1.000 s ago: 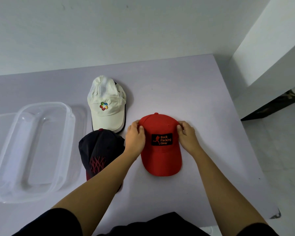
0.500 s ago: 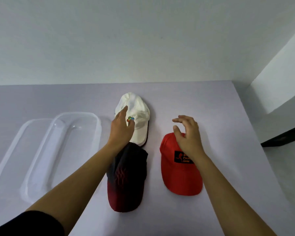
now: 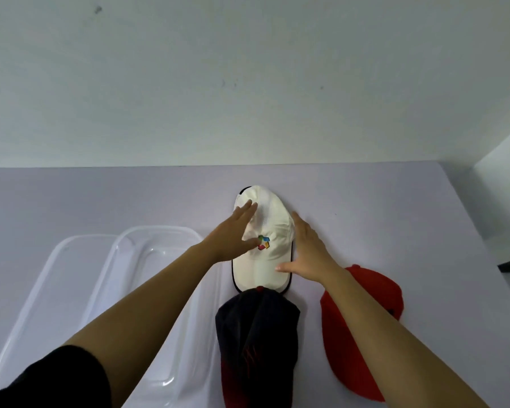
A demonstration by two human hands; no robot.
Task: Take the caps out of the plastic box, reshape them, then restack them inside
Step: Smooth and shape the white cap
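Both flat hands, left hand [image 3: 233, 234] and right hand [image 3: 306, 251], against white cap [image 3: 273, 213].

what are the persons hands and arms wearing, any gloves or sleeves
The left hand and right hand are bare: no gloves, rings or watch show. A black sleeve covers the upper part of the left arm; the right arm shows no sleeve within the frame.

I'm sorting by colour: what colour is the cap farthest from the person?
White cap, small multicoloured logo, dark brim edging; head view shows it.
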